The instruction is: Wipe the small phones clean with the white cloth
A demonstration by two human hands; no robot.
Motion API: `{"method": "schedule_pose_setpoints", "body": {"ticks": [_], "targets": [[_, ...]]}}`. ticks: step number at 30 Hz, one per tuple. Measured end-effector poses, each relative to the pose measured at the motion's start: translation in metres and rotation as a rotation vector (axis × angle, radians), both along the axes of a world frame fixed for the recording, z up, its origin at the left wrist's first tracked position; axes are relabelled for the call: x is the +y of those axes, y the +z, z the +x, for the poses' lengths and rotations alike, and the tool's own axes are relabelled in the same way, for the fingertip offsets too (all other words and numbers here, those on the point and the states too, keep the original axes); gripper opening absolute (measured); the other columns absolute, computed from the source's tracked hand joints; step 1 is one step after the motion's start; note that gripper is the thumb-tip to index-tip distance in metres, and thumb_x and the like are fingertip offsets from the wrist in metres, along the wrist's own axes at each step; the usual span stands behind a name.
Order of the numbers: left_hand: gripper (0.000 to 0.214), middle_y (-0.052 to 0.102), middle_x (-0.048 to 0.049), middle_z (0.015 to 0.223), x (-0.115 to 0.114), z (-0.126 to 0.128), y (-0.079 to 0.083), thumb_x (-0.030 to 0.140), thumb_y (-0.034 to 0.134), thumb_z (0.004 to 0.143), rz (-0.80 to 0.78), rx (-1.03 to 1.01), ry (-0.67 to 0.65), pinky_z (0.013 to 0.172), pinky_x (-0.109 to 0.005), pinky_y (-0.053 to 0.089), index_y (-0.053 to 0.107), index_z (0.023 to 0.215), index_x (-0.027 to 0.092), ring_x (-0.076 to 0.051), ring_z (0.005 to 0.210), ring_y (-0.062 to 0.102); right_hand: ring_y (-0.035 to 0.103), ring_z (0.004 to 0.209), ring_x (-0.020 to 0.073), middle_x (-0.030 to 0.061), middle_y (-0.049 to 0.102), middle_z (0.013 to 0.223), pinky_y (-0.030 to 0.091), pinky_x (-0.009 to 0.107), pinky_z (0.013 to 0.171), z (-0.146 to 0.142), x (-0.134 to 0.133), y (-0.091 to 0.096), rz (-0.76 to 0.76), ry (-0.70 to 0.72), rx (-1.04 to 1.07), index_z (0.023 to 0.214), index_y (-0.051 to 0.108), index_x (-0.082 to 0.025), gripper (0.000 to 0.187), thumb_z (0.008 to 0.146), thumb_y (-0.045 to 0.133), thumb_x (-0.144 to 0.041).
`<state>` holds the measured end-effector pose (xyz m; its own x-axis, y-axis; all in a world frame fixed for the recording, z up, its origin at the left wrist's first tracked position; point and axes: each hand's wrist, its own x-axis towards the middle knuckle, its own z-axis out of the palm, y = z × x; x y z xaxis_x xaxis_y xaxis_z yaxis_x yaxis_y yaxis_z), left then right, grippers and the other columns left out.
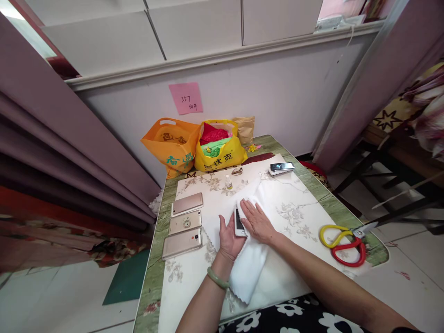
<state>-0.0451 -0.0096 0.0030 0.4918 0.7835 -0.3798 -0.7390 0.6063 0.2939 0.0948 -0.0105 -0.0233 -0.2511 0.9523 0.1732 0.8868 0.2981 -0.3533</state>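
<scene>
On the palm of my left hand [230,239] rests a white smartphone [239,225], screen up, its thumb stretched out at the side. My right hand [257,220] presses a white cloth [248,273] against the phone, covering its right part; the fingers lie nearly straight over the cloth. Part of the cloth spreads on the table beyond the hands, and another part hangs toward my lap. To the left lie three phones, backs up: a rose-gold phone [188,203], a gold phone with a ring holder [178,223] and another gold phone [182,243].
A small bottle [228,181] stands behind my hands. Scissors [347,240] with yellow and red handles lie at the right table edge. A black keypad phone [281,166] lies on a white phone at the back right. Orange bag [180,148] and yellow bag [222,159] stand at the back.
</scene>
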Motion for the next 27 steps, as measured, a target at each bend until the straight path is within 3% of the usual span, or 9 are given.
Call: {"method": "schedule_pose_setpoints", "body": {"ticks": [5,10,14,20,24,27], "targets": [[0.066,0.059,-0.0144,0.133,-0.001,-0.001,-0.001,0.064,0.039,0.088,-0.010,-0.002,0.046,0.109,-0.045,0.034,0.054,0.133,0.017,-0.029,0.127,0.051,0.017,0.146,0.0225,0.0092,0.019,0.158,0.015,0.050,0.118,0.004,-0.023,-0.001,0.026,0.015,-0.009,0.154,0.012,-0.016,0.058,0.102,0.026,-0.038],[0.063,0.069,-0.0147,0.115,-0.002,-0.004,-0.006,0.062,0.049,0.086,-0.069,0.066,0.068,0.105,-0.047,0.040,0.059,0.126,0.015,-0.030,0.116,0.060,0.015,0.146,0.0241,0.0081,0.017,0.158,0.011,0.055,0.118,0.000,-0.055,0.010,0.037,0.213,0.015,0.154,0.007,-0.019,0.061,0.101,0.031,-0.036],[0.057,0.072,-0.0126,0.103,-0.002,-0.003,-0.010,0.060,0.055,0.083,-0.126,0.139,0.123,0.102,-0.045,0.044,0.063,0.117,0.015,-0.029,0.106,0.065,0.017,0.146,0.0238,0.0047,0.020,0.158,0.005,0.056,0.118,-0.001,-0.048,0.019,0.008,0.341,0.009,0.154,0.010,-0.023,0.064,0.100,0.033,-0.048],[0.057,0.061,-0.0102,0.130,0.000,-0.002,-0.004,0.061,0.050,0.086,-0.077,0.109,0.047,0.103,-0.051,0.041,0.057,0.127,0.023,-0.031,0.123,0.054,0.020,0.145,0.0232,0.0065,0.023,0.157,0.012,0.052,0.117,-0.003,-0.007,0.012,-0.003,0.185,0.011,0.152,0.019,-0.021,0.062,0.099,0.033,-0.051],[0.061,0.052,-0.0099,0.141,0.000,-0.002,-0.002,0.063,0.045,0.087,-0.015,0.045,0.008,0.107,-0.053,0.035,0.052,0.133,0.025,-0.031,0.131,0.046,0.021,0.145,0.0244,0.0072,0.022,0.157,0.015,0.052,0.117,-0.003,-0.004,0.001,0.032,0.094,0.046,0.153,0.019,-0.020,0.063,0.099,0.034,-0.049],[0.061,0.052,-0.0111,0.141,-0.001,-0.002,-0.004,0.062,0.044,0.089,0.017,0.007,0.001,0.109,-0.050,0.033,0.053,0.133,0.022,-0.031,0.131,0.046,0.026,0.143,0.0248,0.0087,0.030,0.155,0.018,0.051,0.117,0.000,-0.010,-0.004,0.105,0.064,0.115,0.151,0.027,-0.018,0.059,0.099,0.037,-0.044]]}}
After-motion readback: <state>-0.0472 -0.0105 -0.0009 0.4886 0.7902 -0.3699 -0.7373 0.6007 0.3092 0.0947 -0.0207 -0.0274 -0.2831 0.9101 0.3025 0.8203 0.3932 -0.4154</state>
